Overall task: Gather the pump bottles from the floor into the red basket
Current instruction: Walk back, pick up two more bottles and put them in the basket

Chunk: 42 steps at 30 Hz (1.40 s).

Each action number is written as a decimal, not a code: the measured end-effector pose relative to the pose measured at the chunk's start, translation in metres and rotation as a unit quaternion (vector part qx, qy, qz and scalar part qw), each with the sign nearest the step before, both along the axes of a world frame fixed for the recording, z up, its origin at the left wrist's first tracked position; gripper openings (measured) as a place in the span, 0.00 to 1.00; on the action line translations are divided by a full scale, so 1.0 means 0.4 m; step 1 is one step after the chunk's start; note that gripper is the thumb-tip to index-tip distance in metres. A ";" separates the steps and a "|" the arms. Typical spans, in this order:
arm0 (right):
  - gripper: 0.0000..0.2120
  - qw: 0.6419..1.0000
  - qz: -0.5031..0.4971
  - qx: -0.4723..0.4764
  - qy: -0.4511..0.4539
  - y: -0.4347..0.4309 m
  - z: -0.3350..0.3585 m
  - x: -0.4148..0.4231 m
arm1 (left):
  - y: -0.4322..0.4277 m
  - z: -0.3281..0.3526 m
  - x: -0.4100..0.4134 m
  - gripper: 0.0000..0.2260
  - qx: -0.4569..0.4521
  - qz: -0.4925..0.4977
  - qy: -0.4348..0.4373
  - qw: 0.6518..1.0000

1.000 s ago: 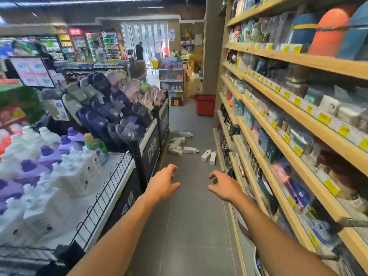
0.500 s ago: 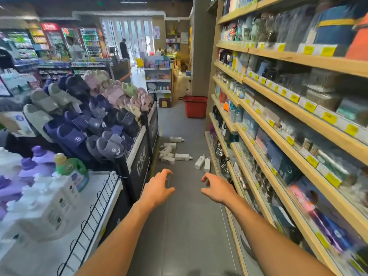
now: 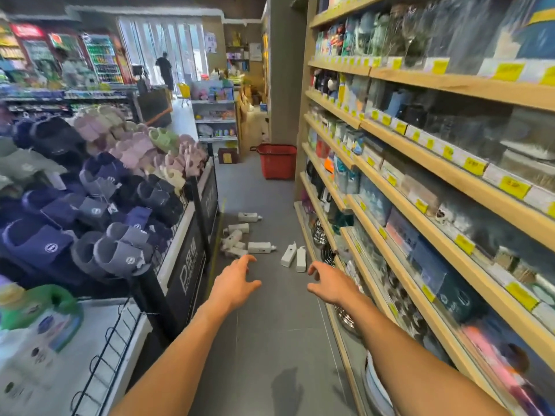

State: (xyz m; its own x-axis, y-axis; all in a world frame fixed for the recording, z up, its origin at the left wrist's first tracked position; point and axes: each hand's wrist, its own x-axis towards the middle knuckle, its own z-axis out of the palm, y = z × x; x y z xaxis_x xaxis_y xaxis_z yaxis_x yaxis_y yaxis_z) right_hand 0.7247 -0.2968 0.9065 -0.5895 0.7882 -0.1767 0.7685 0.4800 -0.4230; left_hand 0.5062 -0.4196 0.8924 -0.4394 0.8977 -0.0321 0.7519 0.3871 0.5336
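Several white pump bottles lie scattered on the grey aisle floor ahead of me: a cluster by the left display (image 3: pixel 235 243), one lying flat (image 3: pixel 260 247), and a pair side by side (image 3: pixel 294 255). The red basket (image 3: pixel 277 161) stands farther down the aisle by the pillar. My left hand (image 3: pixel 235 283) and right hand (image 3: pixel 329 285) are stretched forward over the floor, fingers spread, holding nothing, short of the bottles.
A slipper display rack (image 3: pixel 120 190) with a black wire-fronted stand borders the aisle on the left. Wooden shelves (image 3: pixel 420 151) full of goods run along the right. A person (image 3: pixel 163 70) stands far back near the entrance.
The view has moved forward down the aisle; bottles and basket appear closer. Both hands stay outstretched and empty.
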 end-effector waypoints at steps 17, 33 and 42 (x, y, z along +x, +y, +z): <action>0.12 0.999 0.016 -0.027 0.043 0.547 -0.028 -0.260 | 0.476 0.012 -0.225 0.21 0.001 0.032 -0.022 0.999; 0.12 0.997 -0.032 0.040 -0.049 0.869 -0.092 -0.520 | 0.864 -0.043 -0.615 0.20 0.013 0.010 -0.022 1.000; 0.17 0.998 -0.043 0.002 -0.039 1.127 -0.104 -0.674 | 1.128 -0.080 -0.749 0.19 -0.016 -0.016 -0.017 1.000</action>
State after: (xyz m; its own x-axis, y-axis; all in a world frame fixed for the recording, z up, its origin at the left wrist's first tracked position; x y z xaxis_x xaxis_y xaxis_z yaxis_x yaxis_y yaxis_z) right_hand 0.4552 0.1540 0.8651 -0.5039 0.8362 -0.2165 0.8376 0.4117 -0.3591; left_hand 0.2067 0.0317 0.8605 -0.4090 0.9094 -0.0751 0.7454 0.3804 0.5475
